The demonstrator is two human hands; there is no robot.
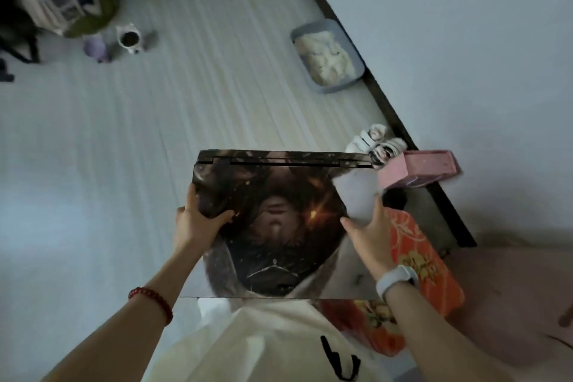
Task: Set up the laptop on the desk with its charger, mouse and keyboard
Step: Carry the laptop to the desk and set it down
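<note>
A: Nearest the camera, what's there?

B: A cream bag (263, 347) with a black strap, low in the frame, and an orange floral cloth (434, 273) to its right. Above them the closed laptop (273, 226) is held in the air – not resting on anything I can see.

A: How is it held?

B: By 2 hands, 1 on each short side. The left hand (195, 220) has its thumb across the decorated lid and its fingers curled under the edge; the right hand (366, 226) does the same opposite. So each grip is clamped on the laptop. I'd judge the 2-sided hold is there to keep a wide, flat thing level while it is carried.

A: Which way does it point?

B: Lid up, hinge edge away from the person, opening edge toward them. Its long axis runs left to right across the view.

A: And beyond it?

B: A pink box (428, 169) just past the right corner, with small white shoes (375, 139) beside it. Farther off on the pale striped surface (155, 133) – I can't tell if it's a mat or a bed – sit a grey tray (356, 71) and a mug (130, 39). No counter, charger, mouse or keyboard shows.
</note>
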